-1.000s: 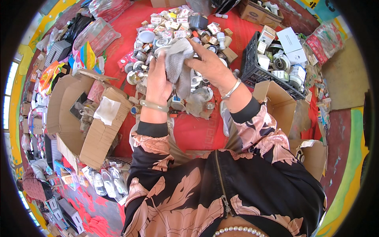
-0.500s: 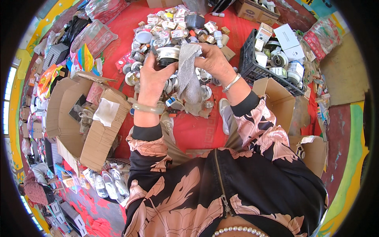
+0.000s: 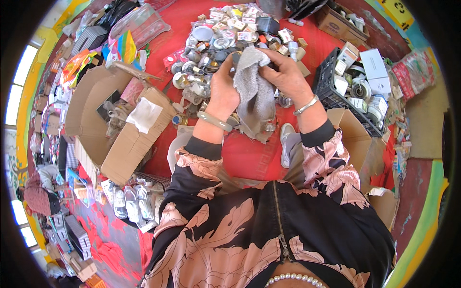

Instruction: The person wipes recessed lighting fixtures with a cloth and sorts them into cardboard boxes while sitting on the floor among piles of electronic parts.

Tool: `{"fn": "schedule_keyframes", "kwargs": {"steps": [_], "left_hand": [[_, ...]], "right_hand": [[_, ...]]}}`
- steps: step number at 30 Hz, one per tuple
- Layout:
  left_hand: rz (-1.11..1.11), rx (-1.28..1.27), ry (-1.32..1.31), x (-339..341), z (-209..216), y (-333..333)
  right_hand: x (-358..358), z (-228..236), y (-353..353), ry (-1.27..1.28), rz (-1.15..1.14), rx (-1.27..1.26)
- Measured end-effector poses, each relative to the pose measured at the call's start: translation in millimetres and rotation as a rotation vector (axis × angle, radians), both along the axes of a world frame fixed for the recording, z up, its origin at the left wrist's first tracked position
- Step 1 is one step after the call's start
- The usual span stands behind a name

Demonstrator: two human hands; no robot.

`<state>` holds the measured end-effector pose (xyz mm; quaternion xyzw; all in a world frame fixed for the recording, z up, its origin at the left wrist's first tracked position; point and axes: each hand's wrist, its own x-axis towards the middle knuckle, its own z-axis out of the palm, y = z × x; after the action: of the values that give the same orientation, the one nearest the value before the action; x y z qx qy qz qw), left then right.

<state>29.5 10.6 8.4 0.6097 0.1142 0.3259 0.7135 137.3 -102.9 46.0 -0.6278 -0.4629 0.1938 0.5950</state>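
Observation:
My left hand (image 3: 224, 91) is closed at the edge of a round fitting, which the cloth now hides almost wholly; a dark edge shows by the fingertips. Half a second ago it looked white on top with a black ribbed body, like a downlight. A grey rag (image 3: 253, 89) hangs over it, pinched at its upper right by my right hand (image 3: 286, 74). Beyond and below my hands lies a heap of lamp fittings, bulbs and small boxes (image 3: 247, 36).
A black plastic crate (image 3: 326, 91) with boxes and fittings stands at right, an opened carton (image 3: 355, 134) nearer me. To my left is a large torn carton (image 3: 84, 115). Red cloth (image 3: 158, 62) covers the floor. Wrapped shoes (image 3: 130, 204) lie at lower left.
The rag has moved from beside the white-and-black fitting to over it, covering it. My left hand has turned with the fitting. The whole view has shifted, so the surroundings sit further right.

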Motion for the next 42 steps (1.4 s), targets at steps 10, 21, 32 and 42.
{"fn": "schedule_keyframes", "kwargs": {"steps": [10,21,32,42], "left_hand": [[-0.126,-0.242,0.040,-8,23,7],[0.057,0.223,0.044,1,-12,9],[-0.011,-0.895,-0.304,-8,10,33],[-0.206,-1.077,-0.208,0,0,30]], "right_hand": [[12,-15,-12,0.077,-0.011,-0.017],[2,-7,-4,0.011,0.053,0.012],[62,-2,-25,0.916,-0.266,0.809],[21,-13,3,0.532,-0.121,0.357]]}}
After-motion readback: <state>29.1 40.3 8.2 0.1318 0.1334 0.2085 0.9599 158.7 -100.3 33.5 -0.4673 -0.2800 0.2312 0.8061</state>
